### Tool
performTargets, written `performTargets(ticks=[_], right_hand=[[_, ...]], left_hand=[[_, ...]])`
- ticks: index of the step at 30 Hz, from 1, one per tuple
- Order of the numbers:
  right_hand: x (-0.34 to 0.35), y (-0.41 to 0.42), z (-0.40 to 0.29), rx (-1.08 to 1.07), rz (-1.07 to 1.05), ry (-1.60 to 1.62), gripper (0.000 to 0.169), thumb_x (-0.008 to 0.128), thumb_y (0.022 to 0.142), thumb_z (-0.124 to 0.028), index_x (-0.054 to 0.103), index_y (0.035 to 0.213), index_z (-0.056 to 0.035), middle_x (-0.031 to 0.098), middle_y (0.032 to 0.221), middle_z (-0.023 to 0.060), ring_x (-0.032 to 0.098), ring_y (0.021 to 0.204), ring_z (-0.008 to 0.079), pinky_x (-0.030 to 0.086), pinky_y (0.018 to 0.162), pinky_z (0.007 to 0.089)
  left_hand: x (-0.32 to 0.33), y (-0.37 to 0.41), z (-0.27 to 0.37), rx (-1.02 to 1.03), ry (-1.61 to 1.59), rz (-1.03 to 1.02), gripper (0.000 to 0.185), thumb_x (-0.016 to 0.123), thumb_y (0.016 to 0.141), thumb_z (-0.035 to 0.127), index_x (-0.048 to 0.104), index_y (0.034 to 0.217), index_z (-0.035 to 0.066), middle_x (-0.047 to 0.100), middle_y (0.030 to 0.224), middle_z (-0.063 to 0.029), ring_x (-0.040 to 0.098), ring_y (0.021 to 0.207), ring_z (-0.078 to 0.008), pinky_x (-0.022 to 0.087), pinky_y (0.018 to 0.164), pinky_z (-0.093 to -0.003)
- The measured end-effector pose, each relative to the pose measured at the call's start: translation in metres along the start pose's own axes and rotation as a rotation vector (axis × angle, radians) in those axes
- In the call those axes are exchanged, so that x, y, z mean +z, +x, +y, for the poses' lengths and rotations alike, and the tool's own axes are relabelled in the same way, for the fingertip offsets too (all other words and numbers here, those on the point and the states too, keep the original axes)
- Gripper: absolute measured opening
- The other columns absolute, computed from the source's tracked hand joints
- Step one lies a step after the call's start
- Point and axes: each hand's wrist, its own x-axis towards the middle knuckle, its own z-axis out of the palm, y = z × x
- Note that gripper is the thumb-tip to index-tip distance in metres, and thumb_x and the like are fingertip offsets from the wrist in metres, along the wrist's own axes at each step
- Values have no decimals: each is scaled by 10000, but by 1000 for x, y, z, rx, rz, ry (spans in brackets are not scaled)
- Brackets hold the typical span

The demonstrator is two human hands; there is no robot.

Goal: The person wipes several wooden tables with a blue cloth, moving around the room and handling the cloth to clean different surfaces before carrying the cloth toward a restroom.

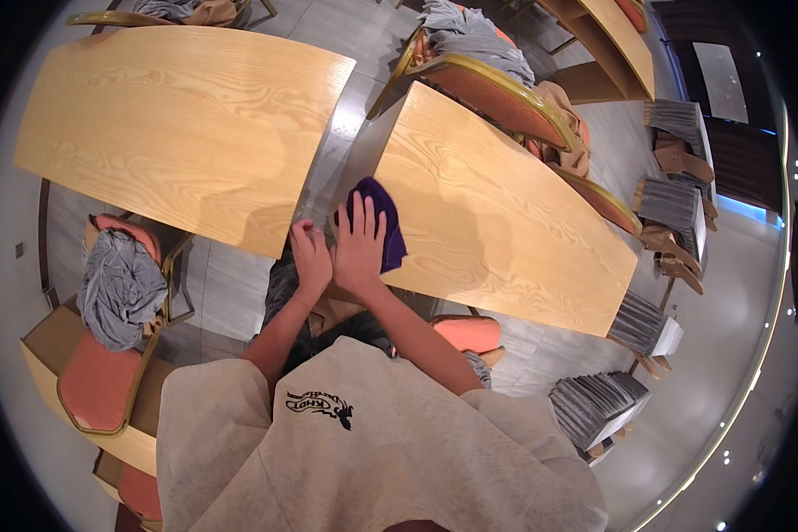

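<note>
My right hand (360,246) lies flat over a folded purple cloth (394,243), with its fingers stretched out and slightly spread. The cloth rests at the near left edge of the right wooden table (505,219), and part of it reaches past that edge. Close beside it is my left hand (312,259), its fingers loosely curled, near the corner of the left wooden table (193,126). The two hands meet or nearly meet at the thumb side. What is inside the curl of the left fingers is hidden.
A narrow gap of tiled floor (346,126) separates the tables. Chairs with gold frames (499,93) stand behind the right table. At the left, grey fabric (123,289) lies on an orange chair (100,379). Several grey fabric-covered pieces (602,405) line the right wall.
</note>
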Motion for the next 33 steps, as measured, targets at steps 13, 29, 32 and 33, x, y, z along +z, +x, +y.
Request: performTargets(ticks=[13,29,32,33], right_hand=[[-31,-77,41,-55,-234,293,663,478,958,-348,414,1502,26,422,1526,262,316,1469,435,182,1238,530],[-39,69,93,51,29,-44,890,523,903,-504,206,1638,-114,182,1699,124,149,1574,272,81,1248,482],[-49,103,112,49,23,-68,891,497,920,-500,180,1637,-77,176,1701,120,139,1576,251,80,1245,483],[-51,116,118,31,-2,-89,887,492,923,-499,180,1637,-75,178,1700,120,140,1575,250,83,1245,480]], left_hand=[[55,0,94,-76,201,-388,608,531,1027,245,302,1516,-36,477,1457,-314,505,1296,-488,425,1069,-523],[118,89,139,80,391,-189,477,427,1051,352,541,1222,-78,620,1210,-331,612,1129,-480,503,932,-531],[140,122,157,51,361,-237,480,435,1054,321,466,1321,-77,607,1242,-309,623,1112,-475,508,929,-536],[146,131,160,39,370,-236,475,438,1053,318,466,1317,-76,606,1243,-308,626,1105,-475,510,927,-537]])
